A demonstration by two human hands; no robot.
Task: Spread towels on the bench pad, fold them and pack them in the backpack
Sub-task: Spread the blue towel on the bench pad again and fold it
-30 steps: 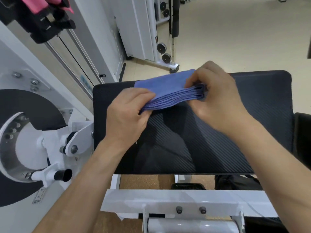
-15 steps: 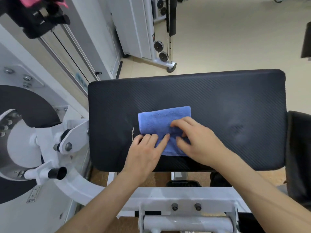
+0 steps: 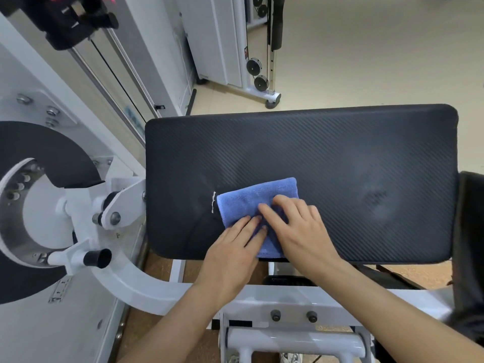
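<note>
A folded blue towel (image 3: 251, 200) lies flat on the black bench pad (image 3: 340, 158), near its front edge and left of centre. A small white tag sticks out at the towel's left edge. My left hand (image 3: 233, 255) rests palm down on the towel's near left part, fingers straight and together. My right hand (image 3: 301, 229) lies flat on the towel's right part, fingers spread and pointing left. Both hands press on the cloth without gripping it. No backpack can be made out for certain.
White gym machine frame (image 3: 136, 281) with a black wheel and a peg handle stands to the left of the pad. A cable machine (image 3: 262, 74) stands behind on the beige floor. A dark object (image 3: 468, 231) sits at the right edge.
One second ago both hands held the folded towel up above the pad. They then laid it down near the front edge, and now both palms lie flat on it.
</note>
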